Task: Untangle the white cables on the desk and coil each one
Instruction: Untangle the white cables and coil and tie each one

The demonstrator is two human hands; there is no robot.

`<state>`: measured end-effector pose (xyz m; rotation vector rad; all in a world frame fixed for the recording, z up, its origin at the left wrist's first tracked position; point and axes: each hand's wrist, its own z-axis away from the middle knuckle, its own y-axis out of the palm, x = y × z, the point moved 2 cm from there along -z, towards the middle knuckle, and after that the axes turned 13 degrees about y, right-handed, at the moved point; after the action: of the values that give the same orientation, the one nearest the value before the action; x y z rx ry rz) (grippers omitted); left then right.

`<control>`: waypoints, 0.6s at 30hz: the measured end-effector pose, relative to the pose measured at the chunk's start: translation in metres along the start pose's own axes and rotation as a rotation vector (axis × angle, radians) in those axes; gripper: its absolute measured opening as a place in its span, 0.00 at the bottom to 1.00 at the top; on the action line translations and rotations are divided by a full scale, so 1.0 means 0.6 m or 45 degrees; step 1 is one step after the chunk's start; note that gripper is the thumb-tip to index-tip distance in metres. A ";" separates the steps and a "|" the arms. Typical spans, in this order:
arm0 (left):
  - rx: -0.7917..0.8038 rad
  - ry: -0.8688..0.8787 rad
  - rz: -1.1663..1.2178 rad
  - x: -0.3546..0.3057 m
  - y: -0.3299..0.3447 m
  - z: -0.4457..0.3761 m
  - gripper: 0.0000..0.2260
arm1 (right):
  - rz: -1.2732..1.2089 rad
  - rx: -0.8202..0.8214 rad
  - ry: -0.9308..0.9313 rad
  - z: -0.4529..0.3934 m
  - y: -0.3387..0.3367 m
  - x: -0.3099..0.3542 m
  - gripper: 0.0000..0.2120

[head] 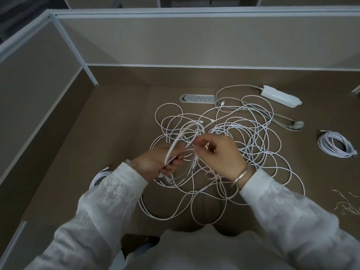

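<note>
While a person's left hand grips a small raised loop of thin white cable, the right hand pinches the same strand just beside it, fingers curled. Both hands hover over the near-left part of a sprawling tangle of white cables on the brown desk; the slack trails away to the right and rear, nearer the right hand. Finished white coils lie far right and near left, and a white power adapter sits at the rear.
</note>
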<state>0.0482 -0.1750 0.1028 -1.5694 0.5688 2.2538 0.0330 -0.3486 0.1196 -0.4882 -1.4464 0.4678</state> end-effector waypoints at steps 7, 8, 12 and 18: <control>-0.130 0.218 -0.400 0.012 0.007 -0.003 0.16 | -0.259 0.588 0.354 -0.009 -0.005 -0.014 0.35; -0.118 0.188 -0.289 0.009 0.011 -0.001 0.16 | -0.168 0.626 0.291 -0.012 -0.003 -0.019 0.34; 0.033 -0.127 0.406 -0.003 0.020 0.007 0.15 | -0.136 0.632 0.173 -0.025 0.009 -0.045 0.15; 0.147 -0.326 0.779 -0.005 0.021 0.009 0.14 | -0.267 0.521 0.223 -0.024 0.024 -0.039 0.11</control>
<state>0.0389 -0.1834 0.1090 -1.1215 1.2058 2.7300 0.0454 -0.3508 0.0910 -0.0473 -1.1777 0.5226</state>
